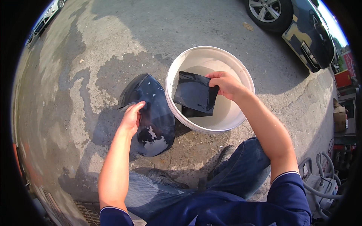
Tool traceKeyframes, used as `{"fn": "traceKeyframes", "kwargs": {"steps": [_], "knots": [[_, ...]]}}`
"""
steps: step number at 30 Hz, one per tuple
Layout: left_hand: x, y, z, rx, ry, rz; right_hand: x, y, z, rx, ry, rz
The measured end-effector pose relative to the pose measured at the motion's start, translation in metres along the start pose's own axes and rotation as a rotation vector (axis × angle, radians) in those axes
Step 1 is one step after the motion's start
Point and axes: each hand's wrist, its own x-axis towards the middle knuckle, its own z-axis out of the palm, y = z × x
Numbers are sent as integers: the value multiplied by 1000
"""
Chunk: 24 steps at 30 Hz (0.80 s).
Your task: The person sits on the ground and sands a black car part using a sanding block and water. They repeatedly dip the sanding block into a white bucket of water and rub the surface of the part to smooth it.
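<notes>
My left hand (132, 117) grips the edge of a dark, glossy, curved car body panel (158, 126), thumb on top and the other fingers partly hidden. Wet sheen and pale grey patches mark the panel's surface. Over the white bucket (247, 77), my right hand (225, 86) pinches the right corner of a black sandpaper sheet (195, 91). The sheet looks wet and hangs tilted inside the rim; a darker flap (196, 113) shows under its lower edge. Cloudy liquid seems to fill part of the bucket, though its level is hard to judge.
A dark car with a silver wheel (265, 9) stands at the far right. Grey hoses (323, 196) and a pale machine (320, 184) lie at the near right, with a cardboard box (340, 117) beyond. Damp stains spread over the concrete (86, 67).
</notes>
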Motion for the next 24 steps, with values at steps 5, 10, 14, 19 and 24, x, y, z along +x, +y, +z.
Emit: {"fn": "traceKeyframes", "kwargs": {"steps": [5,10,14,19,24], "knots": [[13,-14,5,136,102,-95,29,35,-3,-918,65,-74],[9,-16,19,115,65,-54,33,60,-10,-1416,53,-296],[15,-26,15,6,-29,-74,34,52,1,-1422,-180,-40],[16,-29,17,-23,-64,-77,24,45,6,-1482,-319,77],[35,-34,1,118,139,-140,22,39,3,-1443,-385,73]]}}
